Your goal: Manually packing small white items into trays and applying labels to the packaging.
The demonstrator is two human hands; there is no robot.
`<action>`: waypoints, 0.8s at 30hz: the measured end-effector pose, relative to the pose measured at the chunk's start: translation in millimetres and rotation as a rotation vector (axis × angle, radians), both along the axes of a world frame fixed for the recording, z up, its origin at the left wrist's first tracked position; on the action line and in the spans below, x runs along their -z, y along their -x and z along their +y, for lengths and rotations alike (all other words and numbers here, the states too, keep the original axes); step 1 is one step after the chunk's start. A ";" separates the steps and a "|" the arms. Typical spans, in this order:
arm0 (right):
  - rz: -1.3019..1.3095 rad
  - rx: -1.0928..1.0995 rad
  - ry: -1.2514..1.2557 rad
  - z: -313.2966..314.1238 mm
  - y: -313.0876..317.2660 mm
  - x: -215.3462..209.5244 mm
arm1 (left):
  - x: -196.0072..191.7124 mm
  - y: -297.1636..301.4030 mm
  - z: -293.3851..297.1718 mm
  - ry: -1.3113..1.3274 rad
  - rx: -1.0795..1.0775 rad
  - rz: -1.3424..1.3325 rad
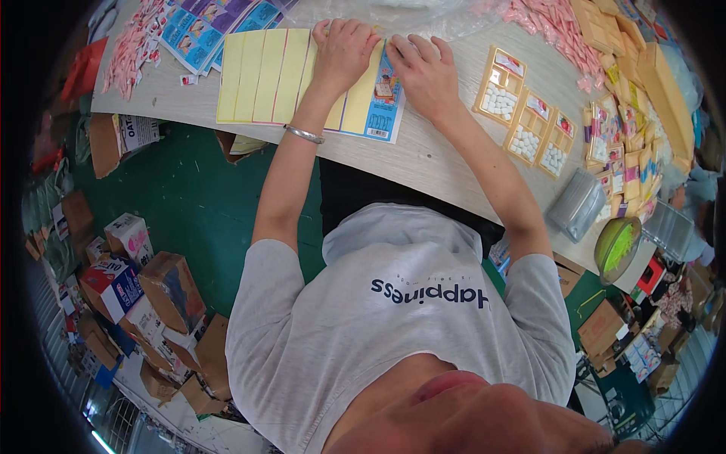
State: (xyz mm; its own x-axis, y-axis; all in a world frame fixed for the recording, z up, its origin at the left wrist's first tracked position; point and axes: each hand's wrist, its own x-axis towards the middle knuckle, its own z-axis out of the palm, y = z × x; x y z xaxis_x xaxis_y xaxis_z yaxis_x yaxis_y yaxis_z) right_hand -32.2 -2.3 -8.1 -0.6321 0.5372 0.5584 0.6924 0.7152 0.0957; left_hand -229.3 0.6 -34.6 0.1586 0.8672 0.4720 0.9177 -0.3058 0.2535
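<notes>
To the right of your right fingers lie three shallow tan trays (pixel 528 113), each with a pocket full of small white pellets and a little coloured card at its top end. Farther right, near the table edge, a round green bowl (pixel 616 250) holds bright yellow-green scraps, and just above it a clear plastic box (pixel 576 204) lies on its side; what is in it cannot be made out.

Your left hand (pixel 344 49) lies flat, palm down, fingers spread and loose, pressing on the yellow strip sheet (pixel 265 76) rather than gripping it. Your right hand (pixel 425 72) rests just beside it, fingers curled down onto the printed blue card (pixel 378 106) whose top edge lies under both hands; the fingertips press but whether they pinch anything cannot be told. A silver bangle (pixel 304 135) circles your left wrist.

Beyond your left fingers, blue printed sheets (pixel 215 26) fan out, with pink packets (pixel 132 49) left of them. More pink packets (pixel 552 26) are heaped beyond your right fingers.
</notes>
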 end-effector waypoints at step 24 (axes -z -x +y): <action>0.777 -0.055 1.358 -163.4 -263.1 -217.0 | -135.2 -112.2 -9.0 0.117 0.518 -0.730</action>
State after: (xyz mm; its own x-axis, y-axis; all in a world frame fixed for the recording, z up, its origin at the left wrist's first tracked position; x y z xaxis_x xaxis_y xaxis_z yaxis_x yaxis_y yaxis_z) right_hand 230.9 -165.7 208.9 -0.4656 0.8768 -0.1200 0.2351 -0.0082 -0.9719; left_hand -117.1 -8.4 100.5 0.2387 0.8192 0.5214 0.2705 -0.5718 0.7745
